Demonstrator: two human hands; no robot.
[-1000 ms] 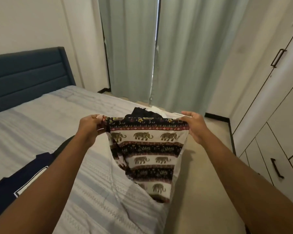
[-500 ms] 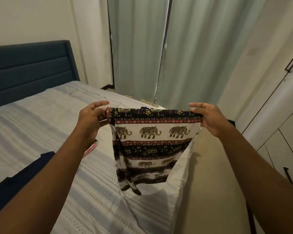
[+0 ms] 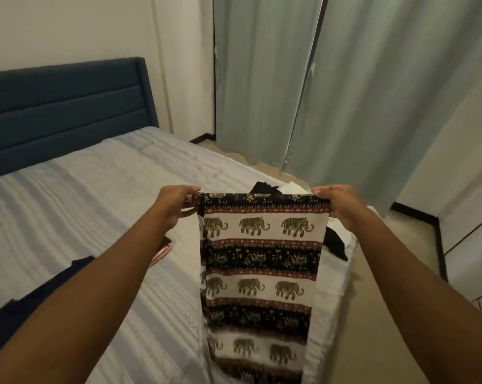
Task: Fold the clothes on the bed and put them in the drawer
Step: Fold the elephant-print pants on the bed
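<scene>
The patterned cloth point(image 3: 262, 234) runs in bands: cream with olive-gold elephants, black with small yellow flowers and fainter elephants, and thin red-and-white diamond borders between. The bed sheet point(image 3: 68, 217) is pale grey-blue with stripes and zigzag lines. The headboard point(image 3: 62, 106) is deep blue and the curtains point(image 3: 262, 79) pale sage. On the sheet there's a navy garment point(image 3: 26, 309) and black clothes point(image 3: 335, 242).
</scene>
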